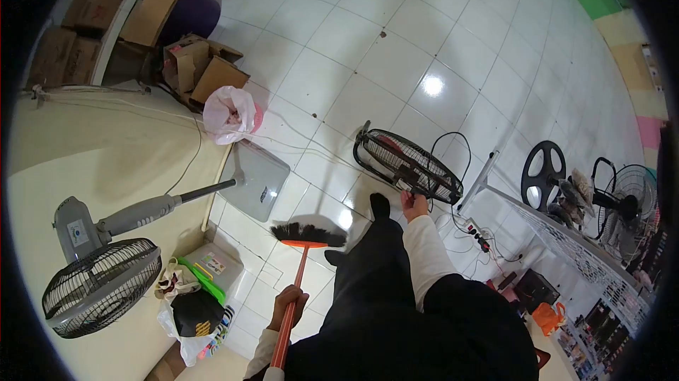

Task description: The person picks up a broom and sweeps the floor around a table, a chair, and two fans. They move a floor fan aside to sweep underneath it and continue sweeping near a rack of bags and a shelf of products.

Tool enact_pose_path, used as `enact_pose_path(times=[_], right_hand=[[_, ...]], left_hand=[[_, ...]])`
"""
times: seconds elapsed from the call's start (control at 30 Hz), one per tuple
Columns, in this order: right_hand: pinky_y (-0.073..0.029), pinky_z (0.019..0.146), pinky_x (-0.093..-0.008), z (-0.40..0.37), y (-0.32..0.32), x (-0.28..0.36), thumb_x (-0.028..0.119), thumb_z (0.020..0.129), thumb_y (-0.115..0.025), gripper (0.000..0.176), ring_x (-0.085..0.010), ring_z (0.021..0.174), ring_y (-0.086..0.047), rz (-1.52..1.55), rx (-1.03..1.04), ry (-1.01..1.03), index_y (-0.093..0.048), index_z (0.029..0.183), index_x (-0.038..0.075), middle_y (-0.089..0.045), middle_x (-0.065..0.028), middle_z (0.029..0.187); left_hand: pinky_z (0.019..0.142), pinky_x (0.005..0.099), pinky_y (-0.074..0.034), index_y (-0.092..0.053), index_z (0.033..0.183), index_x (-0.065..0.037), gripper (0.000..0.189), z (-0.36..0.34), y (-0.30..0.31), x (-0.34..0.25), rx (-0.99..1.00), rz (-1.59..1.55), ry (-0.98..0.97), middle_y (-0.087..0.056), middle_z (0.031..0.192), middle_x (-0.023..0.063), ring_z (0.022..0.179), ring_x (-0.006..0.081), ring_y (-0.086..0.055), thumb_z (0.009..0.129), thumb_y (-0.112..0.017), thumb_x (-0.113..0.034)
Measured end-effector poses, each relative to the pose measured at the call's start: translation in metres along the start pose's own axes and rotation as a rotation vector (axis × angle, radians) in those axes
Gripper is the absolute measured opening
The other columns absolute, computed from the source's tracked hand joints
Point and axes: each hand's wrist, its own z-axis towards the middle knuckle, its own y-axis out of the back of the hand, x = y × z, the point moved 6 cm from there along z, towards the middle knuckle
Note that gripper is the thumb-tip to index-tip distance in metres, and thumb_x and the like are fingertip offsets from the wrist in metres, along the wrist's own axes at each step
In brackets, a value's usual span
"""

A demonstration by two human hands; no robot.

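My left hand (288,307) is wrapped around the orange handle of a broom (299,271). The broom's black bristles rest on the white tiles in front of my feet. My right hand (414,205) reaches to a black floor fan (410,163), fingers closed at its near side by the motor housing. Exactly which part they grip is hard to make out. From the fan a black cord loops out to the right.
A grey standing fan (102,285) leans in from the left, near its square base (258,179). Behind it are a pink bin with a plastic liner (230,116) and cardboard boxes (201,70). A power strip (475,231) with cords and a white metal rack (566,236) are at right.
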Motion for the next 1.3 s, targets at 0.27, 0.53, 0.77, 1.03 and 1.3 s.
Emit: enact_pose_path(times=[0.27,0.53,0.77,1.03,1.3], right_hand=[[-0.046,0.067,-0.0422,-0.054,-0.006,0.048,0.001,0.078,-0.047,0.01,-0.0283,0.081,-0.055,-0.516,-0.31,0.612,-0.05,0.088,0.002,-0.054,-0.0131,0.087],[-0.046,0.077,-0.0447,-0.136,-0.057,0.046,0.009,0.072,-0.059,0.032,-0.0374,0.083,-0.057,-1.797,0.226,1.62,-0.051,0.103,0.002,-0.054,-0.0195,0.099],[-0.05,0.072,-0.0451,-0.072,-0.086,0.051,0.033,0.08,-0.053,0.038,-0.0386,0.078,-0.062,-2.27,0.314,1.025,-0.062,0.08,-0.003,-0.063,-0.0238,0.08],[-0.052,0.055,-0.038,-0.093,-0.18,0.116,0.026,0.078,-0.059,0.035,-0.0301,0.061,-0.064,-2.04,0.335,0.7,-0.059,0.083,-0.008,-0.063,-0.0199,0.076],[-0.049,0.04,-0.0294,-0.129,-0.292,0.145,0.024,0.08,-0.061,0.03,-0.0189,0.045,-0.057,-1.741,0.359,0.581,-0.059,0.087,-0.005,-0.059,-0.012,0.067]], left_hand=[[0.052,0.0299,-0.038,-0.046,0.062,-0.002,0.023,0.005,-0.003,-0.001,-0.03,-0.026,0.01,-0.044,0.057,0.0069,0.055,0.0196,-0.045,0.08,-0.061,-0.003],[0.051,0.0302,-0.038,-0.046,0.063,-0.002,0.023,0.008,-0.004,0.002,-0.028,-0.014,-0.045,-0.045,0.057,0.0069,0.053,0.0202,-0.045,0.079,-0.063,-0.003],[0.051,0.03,-0.039,-0.046,0.063,-0.003,0.023,0.01,-0.003,0.003,-0.049,-0.032,-0.071,-0.046,0.057,0.0076,0.053,0.0206,-0.046,0.078,-0.064,-0.002],[0.051,0.0302,-0.039,-0.046,0.063,-0.003,0.024,0.016,0.002,-0.001,-0.06,-0.033,-0.033,-0.046,0.056,0.0073,0.053,0.0213,-0.046,0.079,-0.064,-0.003],[0.052,0.0308,-0.039,-0.044,0.061,-0.002,0.027,0.023,0.003,-0.003,-0.075,-0.017,0.001,-0.045,0.056,0.0085,0.053,0.0222,-0.045,0.08,-0.063,-0.004]])
